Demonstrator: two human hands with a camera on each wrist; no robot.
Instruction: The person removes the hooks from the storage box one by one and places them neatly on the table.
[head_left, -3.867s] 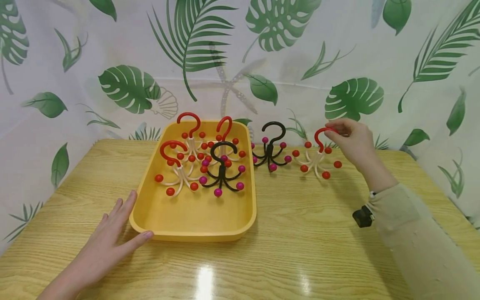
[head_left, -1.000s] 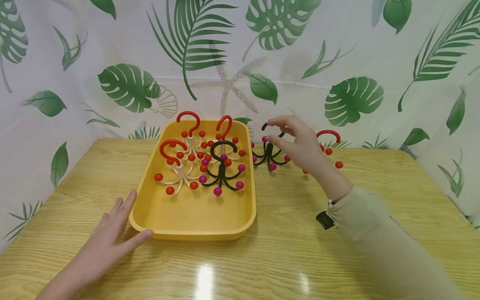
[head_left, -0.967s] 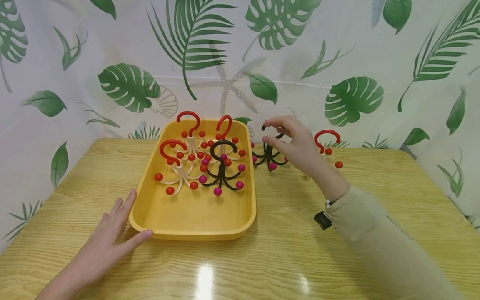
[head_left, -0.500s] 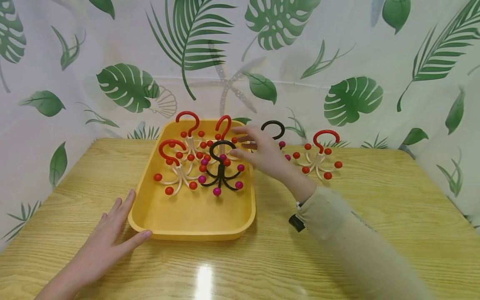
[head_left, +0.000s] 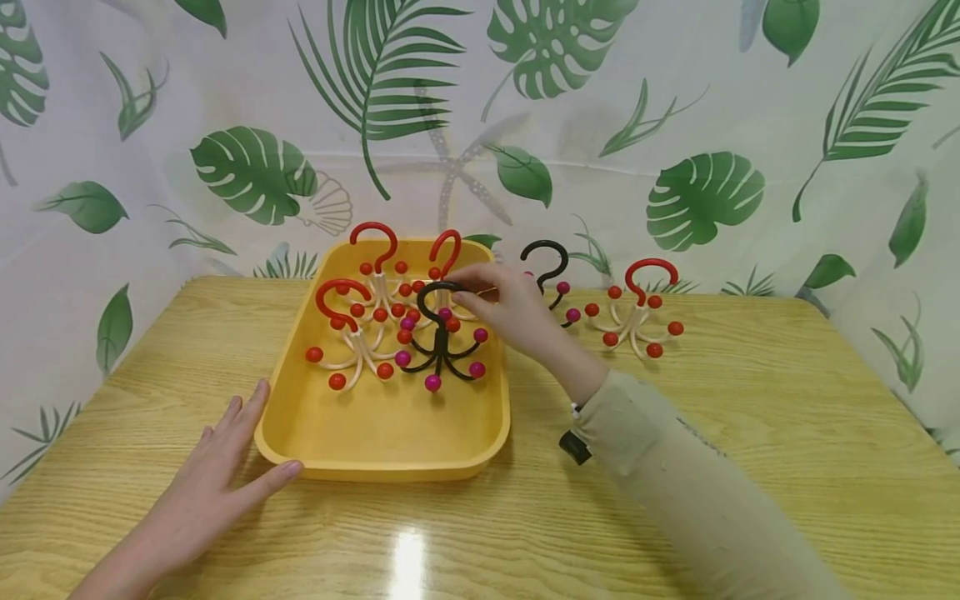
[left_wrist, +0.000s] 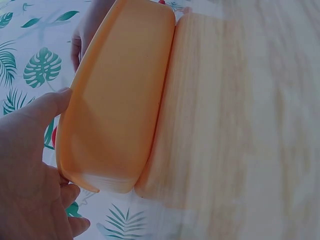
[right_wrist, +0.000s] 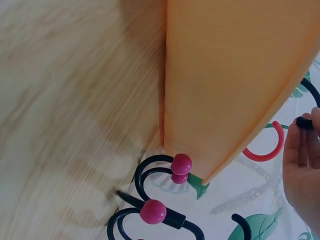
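Right hand [head_left: 512,312] has reached leftward over the tray [head_left: 382,437], its grip pinching a black hook [head_left: 441,340].

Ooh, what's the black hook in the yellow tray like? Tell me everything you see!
The black hook has a round, question-mark-shaped top, a straight, thicker stem and thin arms curving out below, tipped with pink balls. It looks like smooth plastic. It's upright inside the yellow tray, toward the right side. The right hand pinches the end of its curved top. Whether its arms touch the neighbouring ones is hard to tell.
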